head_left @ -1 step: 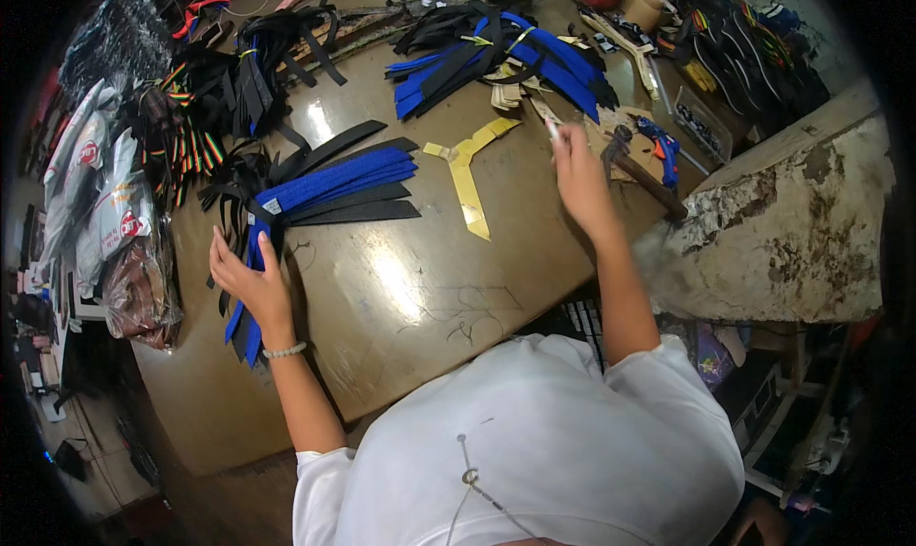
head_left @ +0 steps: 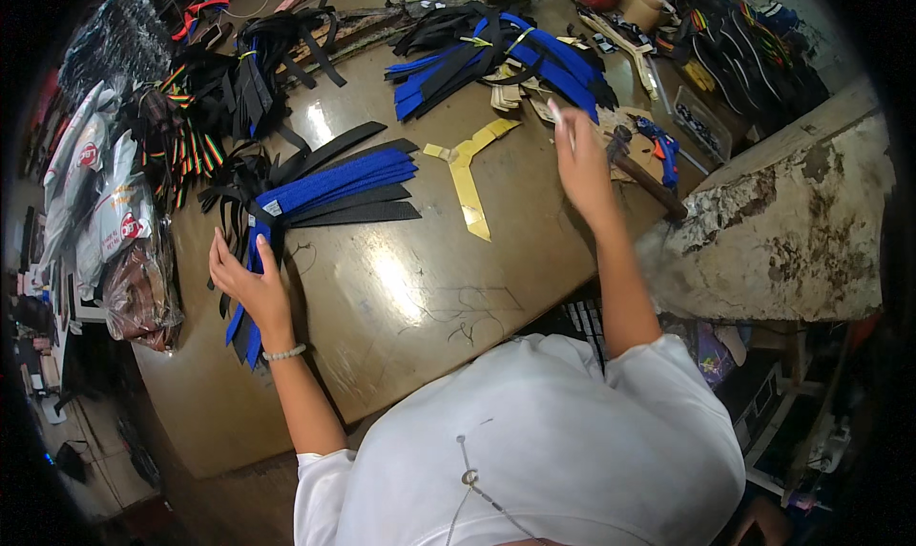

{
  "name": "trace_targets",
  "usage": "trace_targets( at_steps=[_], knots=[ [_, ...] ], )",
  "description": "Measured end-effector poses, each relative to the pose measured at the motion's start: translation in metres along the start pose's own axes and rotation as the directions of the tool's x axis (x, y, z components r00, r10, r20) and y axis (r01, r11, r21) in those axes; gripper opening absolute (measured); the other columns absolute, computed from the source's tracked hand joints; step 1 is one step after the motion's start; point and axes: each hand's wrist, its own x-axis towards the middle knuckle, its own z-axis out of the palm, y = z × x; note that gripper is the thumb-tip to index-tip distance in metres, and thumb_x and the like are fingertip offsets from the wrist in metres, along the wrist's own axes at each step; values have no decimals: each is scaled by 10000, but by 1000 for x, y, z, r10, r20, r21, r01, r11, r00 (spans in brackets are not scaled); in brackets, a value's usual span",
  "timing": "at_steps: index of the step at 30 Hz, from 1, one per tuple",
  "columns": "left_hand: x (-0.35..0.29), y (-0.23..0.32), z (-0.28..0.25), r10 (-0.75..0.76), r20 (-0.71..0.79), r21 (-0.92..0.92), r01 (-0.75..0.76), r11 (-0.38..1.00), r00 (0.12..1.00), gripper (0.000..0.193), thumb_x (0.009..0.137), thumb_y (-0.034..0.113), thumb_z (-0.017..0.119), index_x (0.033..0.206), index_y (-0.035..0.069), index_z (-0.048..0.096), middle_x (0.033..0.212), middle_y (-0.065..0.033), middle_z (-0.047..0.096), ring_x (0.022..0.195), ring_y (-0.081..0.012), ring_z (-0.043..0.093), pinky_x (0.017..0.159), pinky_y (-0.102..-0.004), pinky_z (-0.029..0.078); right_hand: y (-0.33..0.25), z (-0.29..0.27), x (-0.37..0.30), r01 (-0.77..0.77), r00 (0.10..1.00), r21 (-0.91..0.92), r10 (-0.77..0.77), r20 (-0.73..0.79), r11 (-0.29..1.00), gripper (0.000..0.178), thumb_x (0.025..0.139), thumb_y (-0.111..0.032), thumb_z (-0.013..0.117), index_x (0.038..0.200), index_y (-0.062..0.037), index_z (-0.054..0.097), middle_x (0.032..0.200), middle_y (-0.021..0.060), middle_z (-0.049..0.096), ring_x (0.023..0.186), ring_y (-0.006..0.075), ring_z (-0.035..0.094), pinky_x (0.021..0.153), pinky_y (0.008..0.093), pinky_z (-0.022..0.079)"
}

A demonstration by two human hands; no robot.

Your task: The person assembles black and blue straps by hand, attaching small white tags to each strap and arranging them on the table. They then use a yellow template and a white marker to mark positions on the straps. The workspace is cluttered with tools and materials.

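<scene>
My left hand [head_left: 250, 283] rests on the lower part of a bundle of blue and black webbing straps [head_left: 334, 183], its thumb and fingers spread apart. This bundle is bound near its middle, and its short ends show below the hand. My right hand [head_left: 584, 164] is raised over the table's right side, closed on a slim white pen-like stick [head_left: 556, 113]; its exact kind is unclear. Between the hands lies a yellow Y-shaped template [head_left: 464, 169], flat on the table [head_left: 448, 269].
Another blue and black strap bundle [head_left: 544, 59] lies at the back. A hammer [head_left: 649, 181] and a blue glue gun [head_left: 661, 148] lie at the right, beside a rough, stained block [head_left: 782, 221]. Black straps [head_left: 253, 88] and plastic-wrapped bags [head_left: 105, 193] crowd the left.
My right hand has shifted slightly, and the white stick in it now points further up. The left hand and the straps stay where they were.
</scene>
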Motion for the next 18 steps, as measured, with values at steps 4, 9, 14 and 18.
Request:
trace_targets(
  at_steps=[4, 9, 14, 18],
  knots=[
    [0, -3, -2, 30, 56, -39, -27, 999, 998, 465, 910, 232, 615, 1329, 67, 502, 1349, -166, 430, 1276, -342, 360, 1080, -458, 268, 15, 12, 59, -31, 1000, -378, 29, -13, 925, 355, 841, -298, 673, 1108, -72, 615, 913, 215, 633, 839, 394, 622, 698, 449, 493],
    [0, -4, -1, 26, 112, -53, -20, 998, 993, 345, 902, 201, 616, 1222, 73, 602, 1326, -146, 458, 1264, -329, 373, 1068, -451, 290, 24, 30, 62, -152, 962, -314, 213, 171, 937, 314, 831, -349, 678, 978, -72, 693, 871, 223, 667, 831, 388, 646, 709, 457, 504],
    [-1, -4, 2, 49, 134, -74, -40, 996, 990, 301, 902, 180, 609, 1176, 57, 625, 1284, -155, 497, 1240, -334, 395, 1054, -451, 307, 17, 30, 83, -275, 929, -486, 359, 87, 830, 619, 864, -610, 513, 953, -29, 705, 854, 246, 669, 851, 392, 656, 729, 451, 514],
    [-1, -3, 3, 64, 156, -72, -54, 996, 986, 282, 898, 175, 612, 1151, 51, 634, 1274, -157, 505, 1228, -333, 409, 1047, -450, 319, 13, 45, 113, -302, 800, -644, 554, 230, 703, 942, 740, -843, 423, 1009, 17, 695, 1014, 234, 675, 986, 361, 657, 800, 436, 525]
  ],
)
